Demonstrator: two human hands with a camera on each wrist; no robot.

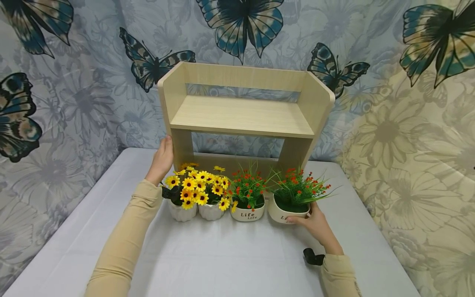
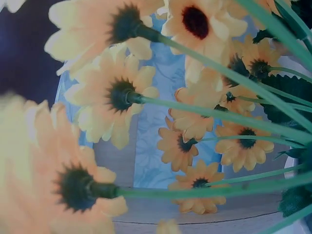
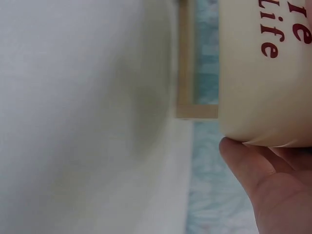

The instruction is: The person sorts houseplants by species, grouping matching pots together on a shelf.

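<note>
My left hand (image 1: pixel 161 161) rests with its fingers along the left side panel of a light wooden shelf (image 1: pixel 241 115). My right hand (image 1: pixel 315 222) holds the rightmost white "Life" pot (image 1: pixel 282 210) of red-flowered greenery by its side, thumb at the front. The right wrist view shows this pot (image 3: pixel 263 97) raised off the table and a fingertip at its lower edge. Beside it stands a second "Life" pot (image 1: pixel 248 213) with red flowers. Further left are two white pots (image 1: pixel 211 212) of yellow flowers (image 1: pixel 202 185). Yellow blooms (image 2: pixel 122 95) fill the left wrist view and hide the left hand.
A white cloth covers the table (image 1: pixel 230 255), its far edge close behind the shelf. Butterfly-patterned fabric (image 1: pixel 92 103) hangs around the back and sides. A black object (image 1: pixel 313 258) sits at the right wrist.
</note>
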